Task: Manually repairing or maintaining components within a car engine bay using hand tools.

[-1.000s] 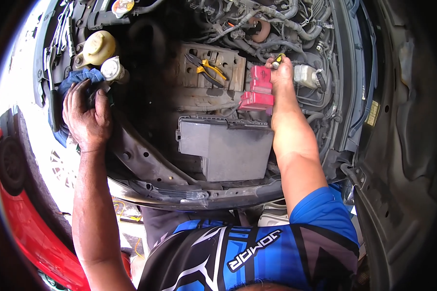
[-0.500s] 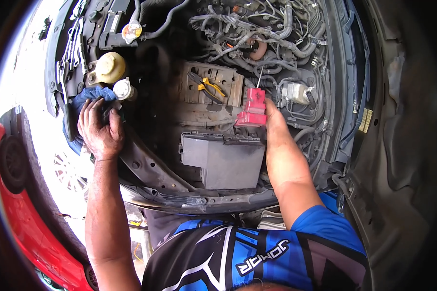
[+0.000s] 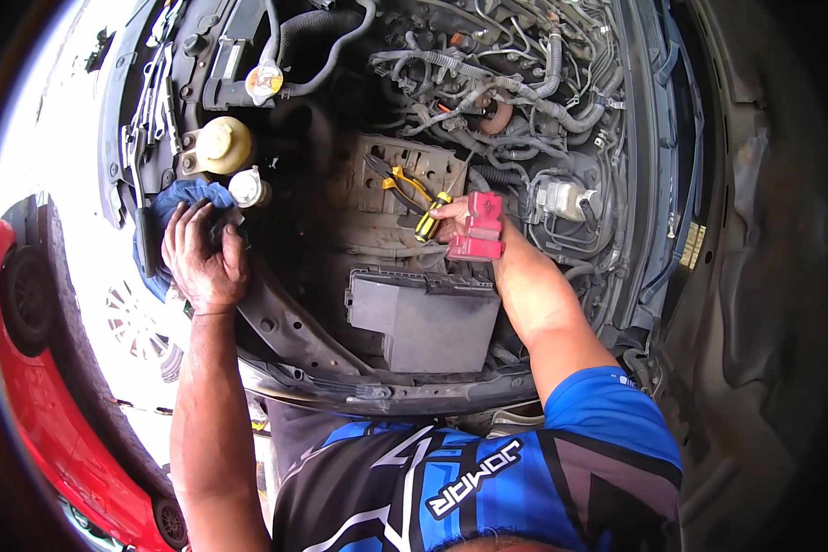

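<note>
My left hand [image 3: 204, 258] lies over a crumpled blue cloth [image 3: 193, 191] at the left edge of the engine bay, fingers stretched out over it. My right hand [image 3: 449, 213] is partly hidden behind a red plastic cover [image 3: 478, 232]. Its fingers close around the yellow and black handle of a screwdriver [image 3: 429, 226], just left of the cover. A thin shaft seems to point away, toward the far side. Beside the screwdriver, pliers [image 3: 398, 184] with yellow and black handles lie on the dusty metal tray [image 3: 363, 170].
A grey fuse box cover [image 3: 437, 322] stands near the front. Reservoirs [image 3: 223, 145] line the left side, beside several wrenches [image 3: 166, 101]. Wires and hoses [image 3: 524, 83] crowd the far right. The raised hood [image 3: 745, 276] borders the right; a red car [image 3: 64, 414] is outside.
My right hand has shifted left behind the red cover, and the screwdriver's handle now shows beside it. The left hand stays on the cloth. The whole view has shifted slightly.
</note>
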The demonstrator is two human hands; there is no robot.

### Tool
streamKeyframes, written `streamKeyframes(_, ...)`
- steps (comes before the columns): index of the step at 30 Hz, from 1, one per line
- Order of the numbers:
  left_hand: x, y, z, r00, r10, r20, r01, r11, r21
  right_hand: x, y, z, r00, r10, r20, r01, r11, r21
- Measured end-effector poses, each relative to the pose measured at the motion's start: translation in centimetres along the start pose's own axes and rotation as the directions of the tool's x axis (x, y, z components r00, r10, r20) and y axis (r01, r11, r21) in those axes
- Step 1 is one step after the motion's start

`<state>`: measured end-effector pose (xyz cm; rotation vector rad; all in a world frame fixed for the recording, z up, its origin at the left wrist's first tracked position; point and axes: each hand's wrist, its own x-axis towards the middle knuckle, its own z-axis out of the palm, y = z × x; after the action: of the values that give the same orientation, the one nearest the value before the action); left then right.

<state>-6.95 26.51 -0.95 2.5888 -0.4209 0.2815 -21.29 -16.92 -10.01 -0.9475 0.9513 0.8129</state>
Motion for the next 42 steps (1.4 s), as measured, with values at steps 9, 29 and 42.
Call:
streamKeyframes(9, 0.4, 0.3, -0.3, 0.999, 0.033, 0.037, -0.034, 0.999, 0.022, 1.7, 0.7, -0.6, 0.956, 0.192, -0.224, -0.223, 0.967, -0.124)
streamKeyframes(29, 0.4, 0.2, -0.2, 0.998, 0.052, 0.042, -0.052, 0.999, -0.004, -3.1, -9.8, 2.5, 0.559, -0.695, -0.452, -0.068, 0.505, -0.86)
streamKeyframes(42, 0.6, 0.2, -0.5, 0.998, 0.059, 0.035, -0.058, 0.998, -0.014, -9.0, -21.5, -0.1, -0.013, -0.72, -0.694, -0.101, 0.692, -0.715)
